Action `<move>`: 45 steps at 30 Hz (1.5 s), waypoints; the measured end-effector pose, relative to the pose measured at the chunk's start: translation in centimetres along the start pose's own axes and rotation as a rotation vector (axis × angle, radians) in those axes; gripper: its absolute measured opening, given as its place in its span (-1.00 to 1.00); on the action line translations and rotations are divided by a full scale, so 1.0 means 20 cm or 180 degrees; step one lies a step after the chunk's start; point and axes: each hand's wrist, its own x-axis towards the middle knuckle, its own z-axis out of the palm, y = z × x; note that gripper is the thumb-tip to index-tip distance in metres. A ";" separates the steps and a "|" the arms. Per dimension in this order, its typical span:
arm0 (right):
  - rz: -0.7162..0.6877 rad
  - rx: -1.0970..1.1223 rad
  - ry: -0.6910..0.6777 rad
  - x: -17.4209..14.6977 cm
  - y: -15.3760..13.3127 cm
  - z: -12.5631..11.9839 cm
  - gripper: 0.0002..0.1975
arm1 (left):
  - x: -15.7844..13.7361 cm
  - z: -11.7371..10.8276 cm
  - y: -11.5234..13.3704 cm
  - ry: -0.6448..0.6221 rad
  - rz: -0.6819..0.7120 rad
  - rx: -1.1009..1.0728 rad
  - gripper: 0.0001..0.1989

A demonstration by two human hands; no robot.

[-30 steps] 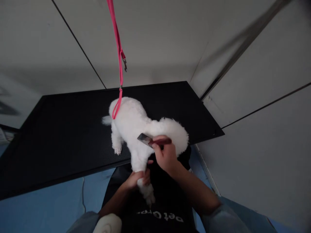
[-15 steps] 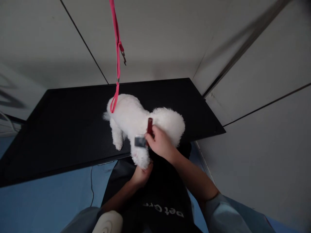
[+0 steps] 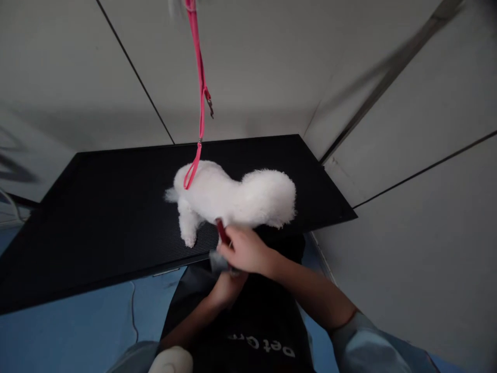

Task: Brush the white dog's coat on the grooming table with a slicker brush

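While the fluffy, white, curly-coated dog [image 3: 217,191] is on the counter near its front edge, one of its legs set down on the dark surface, a brush with a dark red handle [image 3: 221,230] and a blurred greyish head is just below its flank. The right hand [image 3: 248,251] is closed around that handle, fingers curled and thumb along it. Beneath it, the left hand [image 3: 227,290] is partly hidden by the right hand and the brush; I cannot tell how far it is closed or what it grips. A bright pink fabric strap [image 3: 201,103] hangs from above, its lower loop resting against the dog's body at the left, and a small metal clip [image 3: 210,106] dangles partway up. The counter [image 3: 108,223] is a broad, flat, black slab with a finely textured top. Next to it is the person's black apron [image 3: 267,305] with white lettering. Below lies a blue floor [image 3: 70,326] with a thin cord [image 3: 133,311] across it; behind rises a pale grey panelled wall [image 3: 264,67] with dark seams.
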 end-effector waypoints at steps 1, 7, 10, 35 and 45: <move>0.0221 -0.0020 0.0270 -0.01 0.02 0.01 -0.88 | -0.01 0.00 -0.01 -0.0002 -0.0065 -0.0032 -0.87; 0.0333 0.0722 0.0564 -0.06 0.15 0.11 -0.87 | -0.06 -0.04 -0.05 -0.0343 -0.0693 -0.0819 -0.83; 0.0582 0.1218 0.1458 -0.06 0.22 0.14 -0.92 | -0.07 -0.11 -0.04 -0.0784 -0.0971 -0.1207 -0.67; 0.0206 0.2175 0.1516 -0.11 0.21 0.33 -0.92 | -0.15 -0.38 -0.54 -0.1605 -0.2310 -0.2916 -0.25; 0.0336 0.2807 0.1118 -0.04 0.21 0.44 -0.88 | -0.21 -0.40 -0.51 -0.1594 -0.2253 -0.3264 -0.35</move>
